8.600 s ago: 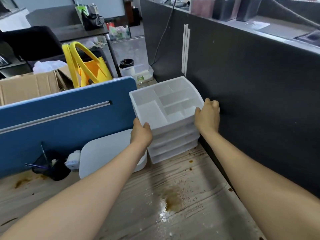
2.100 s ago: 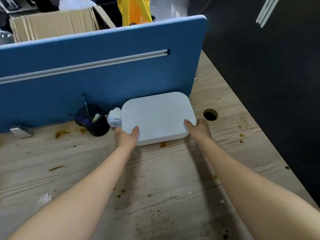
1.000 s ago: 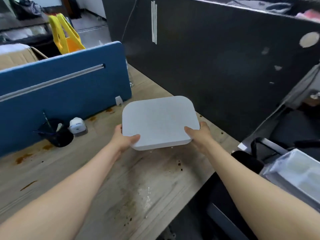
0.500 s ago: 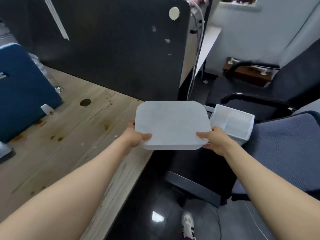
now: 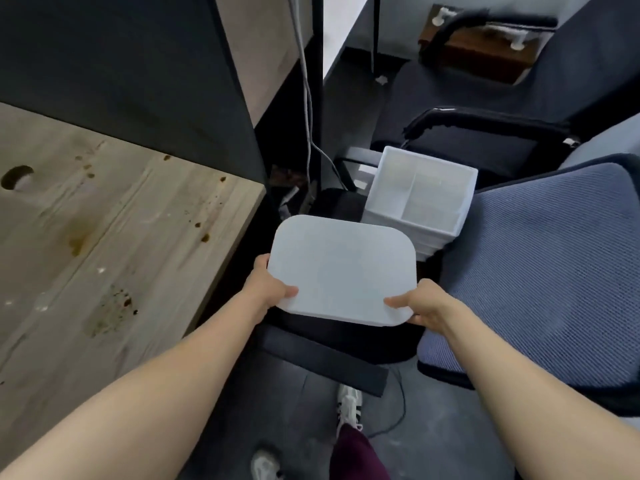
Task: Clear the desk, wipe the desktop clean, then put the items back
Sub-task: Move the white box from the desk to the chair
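Note:
A flat white pad with rounded corners hangs level in the air, right of the desk's edge and above a black chair seat. My left hand grips its near left corner, thumb on top. My right hand grips its near right corner the same way. The white drawer organizer stands just beyond the pad, on the black chair. The stained wooden desktop fills the left of the view.
A grey-blue mesh office chair stands at the right. A dark partition rises behind the desk, with cables hanging beside it. A round cable hole is in the desktop. My shoes show on the dark floor below.
I have carried the white pad off the desk to the right and lower, close to the organizer on the chair. Both hands keep the same grip.

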The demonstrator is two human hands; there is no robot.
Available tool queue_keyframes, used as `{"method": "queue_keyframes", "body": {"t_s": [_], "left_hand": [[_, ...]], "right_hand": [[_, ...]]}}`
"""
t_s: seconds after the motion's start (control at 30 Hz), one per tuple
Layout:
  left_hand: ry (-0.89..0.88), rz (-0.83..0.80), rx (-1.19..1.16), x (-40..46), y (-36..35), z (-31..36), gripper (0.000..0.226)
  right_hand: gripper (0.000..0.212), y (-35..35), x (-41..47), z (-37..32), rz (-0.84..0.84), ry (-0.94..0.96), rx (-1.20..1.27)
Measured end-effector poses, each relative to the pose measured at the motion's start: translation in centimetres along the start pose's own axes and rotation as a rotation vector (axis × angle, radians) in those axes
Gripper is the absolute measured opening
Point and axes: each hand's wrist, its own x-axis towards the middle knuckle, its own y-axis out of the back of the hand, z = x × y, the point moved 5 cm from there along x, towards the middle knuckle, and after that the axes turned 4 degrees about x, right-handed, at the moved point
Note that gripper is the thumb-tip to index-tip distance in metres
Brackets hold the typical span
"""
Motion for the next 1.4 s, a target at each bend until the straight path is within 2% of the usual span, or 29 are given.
{"method": "queue_keyframes", "body": {"t_s": [0.13, 0.27, 0.33, 0.57, 0.9, 1.03, 1.23, 1.4], "left_hand": [[0.076, 0.012, 0.063, 4.8, -2.5, -2.0, 0.080], [0.118, 0.024, 0.162, 9.8, -4.3, -4.5, 0.072], [0.121, 0.023, 0.215, 12.0, -5.1, -5.5, 0.069], [0.114, 0.052, 0.300, 18.2, -6.0, -9.2, 0.060], [0.144, 0.068, 0.312, 20.5, -6.4, -11.7, 0.077], [0.105, 0.061, 0.357, 20.1, -6.8, -11.2, 0.072], [0.017, 0.141, 0.340, 17.7, -6.9, -9.0, 0.069], [-0.042, 0.162, 0.288, 13.2, -5.0, -5.8, 0.063]], "right_hand": [[0.045, -0.4, 5.7, 2.5, -0.012, -0.046, -0.026], [0.078, -1.5, 11.7, 5.8, -0.028, -0.086, -0.100], [0.084, -2.0, 14.3, 7.2, -0.018, -0.105, -0.122], [0.075, -4.9, 19.1, 8.8, 0.053, -0.111, -0.239], [0.075, -6.2, 20.8, 10.6, 0.042, -0.162, -0.351], [0.074, -6.2, 20.8, 10.8, 0.021, -0.136, -0.399], [0.069, -5.7, 18.6, 7.7, 0.106, -0.044, -0.581], [0.069, -7.0, 13.6, 1.8, 0.147, 0.145, -0.624]]}}
